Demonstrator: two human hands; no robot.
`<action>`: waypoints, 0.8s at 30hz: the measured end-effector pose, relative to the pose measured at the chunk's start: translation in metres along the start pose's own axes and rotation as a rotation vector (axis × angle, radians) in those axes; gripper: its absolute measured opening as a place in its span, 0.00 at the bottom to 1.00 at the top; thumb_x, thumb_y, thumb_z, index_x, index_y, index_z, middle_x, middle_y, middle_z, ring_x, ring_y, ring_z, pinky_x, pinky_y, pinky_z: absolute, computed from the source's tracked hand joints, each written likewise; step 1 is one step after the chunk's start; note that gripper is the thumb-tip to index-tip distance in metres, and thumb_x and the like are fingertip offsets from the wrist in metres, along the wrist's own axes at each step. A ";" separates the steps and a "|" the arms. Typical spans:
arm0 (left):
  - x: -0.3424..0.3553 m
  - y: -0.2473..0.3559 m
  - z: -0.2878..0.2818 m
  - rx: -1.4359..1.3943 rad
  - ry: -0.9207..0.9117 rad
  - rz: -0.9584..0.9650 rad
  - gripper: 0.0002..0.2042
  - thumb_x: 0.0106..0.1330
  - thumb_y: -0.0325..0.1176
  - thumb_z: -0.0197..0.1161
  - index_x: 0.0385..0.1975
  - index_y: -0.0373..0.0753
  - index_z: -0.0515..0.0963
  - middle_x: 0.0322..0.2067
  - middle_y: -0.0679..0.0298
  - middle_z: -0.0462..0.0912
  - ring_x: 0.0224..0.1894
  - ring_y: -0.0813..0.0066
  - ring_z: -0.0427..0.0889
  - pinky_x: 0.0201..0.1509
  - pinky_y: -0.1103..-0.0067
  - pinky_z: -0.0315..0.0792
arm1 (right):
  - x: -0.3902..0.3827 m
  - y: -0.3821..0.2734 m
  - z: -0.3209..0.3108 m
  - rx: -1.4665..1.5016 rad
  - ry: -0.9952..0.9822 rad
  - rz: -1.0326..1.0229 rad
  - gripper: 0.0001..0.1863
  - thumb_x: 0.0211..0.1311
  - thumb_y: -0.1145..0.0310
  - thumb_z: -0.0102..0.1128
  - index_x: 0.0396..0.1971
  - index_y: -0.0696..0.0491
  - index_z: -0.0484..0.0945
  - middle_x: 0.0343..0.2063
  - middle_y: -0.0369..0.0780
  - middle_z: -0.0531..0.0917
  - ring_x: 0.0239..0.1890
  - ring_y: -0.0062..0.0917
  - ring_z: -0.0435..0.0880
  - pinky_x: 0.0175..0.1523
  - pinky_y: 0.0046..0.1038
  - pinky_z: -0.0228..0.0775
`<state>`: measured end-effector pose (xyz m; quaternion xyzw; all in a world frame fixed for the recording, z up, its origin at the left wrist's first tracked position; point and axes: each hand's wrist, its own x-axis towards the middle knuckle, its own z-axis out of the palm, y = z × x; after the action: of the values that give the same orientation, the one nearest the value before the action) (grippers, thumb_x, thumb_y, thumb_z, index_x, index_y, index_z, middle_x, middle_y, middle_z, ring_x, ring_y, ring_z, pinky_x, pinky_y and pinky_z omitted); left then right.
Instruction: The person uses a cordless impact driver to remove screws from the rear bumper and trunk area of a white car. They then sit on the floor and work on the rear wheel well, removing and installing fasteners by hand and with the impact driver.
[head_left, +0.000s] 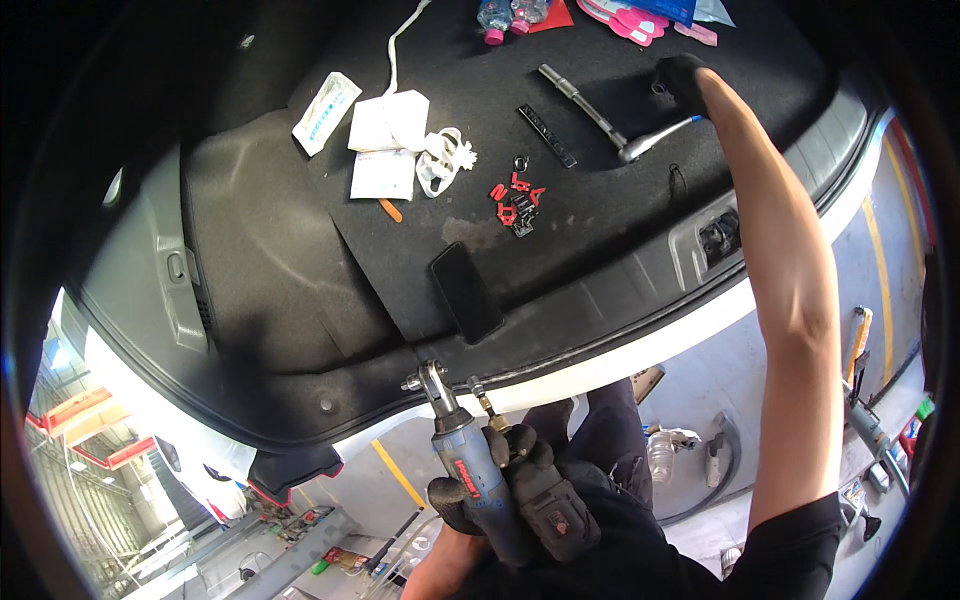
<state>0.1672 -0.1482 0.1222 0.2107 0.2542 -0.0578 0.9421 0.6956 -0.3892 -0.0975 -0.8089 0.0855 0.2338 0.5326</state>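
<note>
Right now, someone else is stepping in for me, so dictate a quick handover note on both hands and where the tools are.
Left hand, gloved: gripping a blue power ratchet with a loose bit pinched alongside, its head at the trunk sill.
Right hand, gloved: stretched out over the trunk carpet, on the handle of a chrome ratchet wrench.
On the carpet: extension bar, black phone, red and black clips, white packets.
Done or left: cannot tell from this view.
</note>
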 end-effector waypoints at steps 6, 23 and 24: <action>-0.004 -0.001 -0.007 -0.095 0.057 0.045 0.36 0.44 0.51 0.75 0.53 0.40 0.72 0.34 0.72 0.75 0.46 0.68 0.68 0.58 0.64 0.65 | -0.100 -0.011 0.015 1.008 -0.406 -0.022 0.08 0.64 0.62 0.57 0.30 0.51 0.77 0.19 0.36 0.76 0.20 0.23 0.76 0.23 0.24 0.69; -0.006 0.006 -0.011 -0.153 -0.143 0.047 0.34 0.47 0.40 0.74 0.57 0.39 0.70 0.36 0.64 0.76 0.47 0.64 0.70 0.55 0.63 0.67 | -0.117 -0.073 0.060 -0.963 0.043 -0.282 0.21 0.53 0.52 0.65 0.42 0.51 0.84 0.35 0.47 0.86 0.38 0.37 0.87 0.44 0.36 0.76; -0.010 0.009 -0.012 -0.184 -0.136 -0.018 0.34 0.45 0.37 0.74 0.56 0.39 0.70 0.37 0.62 0.75 0.48 0.62 0.71 0.56 0.62 0.68 | -0.121 -0.076 0.041 -0.877 0.030 -0.263 0.21 0.54 0.54 0.66 0.42 0.54 0.83 0.36 0.48 0.86 0.38 0.35 0.87 0.42 0.35 0.76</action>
<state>0.1548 -0.1349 0.1209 0.1168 0.1959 -0.0567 0.9720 0.6073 -0.3337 0.0082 -0.9652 -0.1171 0.1669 0.1639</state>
